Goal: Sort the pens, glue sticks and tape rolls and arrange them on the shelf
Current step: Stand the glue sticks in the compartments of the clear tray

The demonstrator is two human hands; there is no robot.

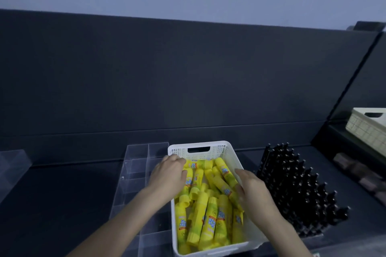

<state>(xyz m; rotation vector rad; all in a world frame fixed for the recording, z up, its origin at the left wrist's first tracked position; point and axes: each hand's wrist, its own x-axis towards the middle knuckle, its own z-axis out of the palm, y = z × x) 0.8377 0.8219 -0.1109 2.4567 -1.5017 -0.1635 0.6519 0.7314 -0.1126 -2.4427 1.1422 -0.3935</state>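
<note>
Fingers [181, 161] of left hand [169, 175] and right hand [255, 194] curl among yellow blue-labelled glue sticks [205, 215]; grip unclear

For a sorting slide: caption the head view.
Left hand and right hand reach into a white perforated plastic basket of yellow glue sticks, between clear acrylic organiser and black pens.

Glue sticks [205, 215] maybe twenty (heaped); pens [292, 183] dozens; white basket [219, 146] one.

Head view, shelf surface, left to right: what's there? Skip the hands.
Clear acrylic panel at left edge → clear acrylic divided organiser → white perforated plastic basket holding yellow glue sticks → block of black pens → cream lattice basket.
</note>
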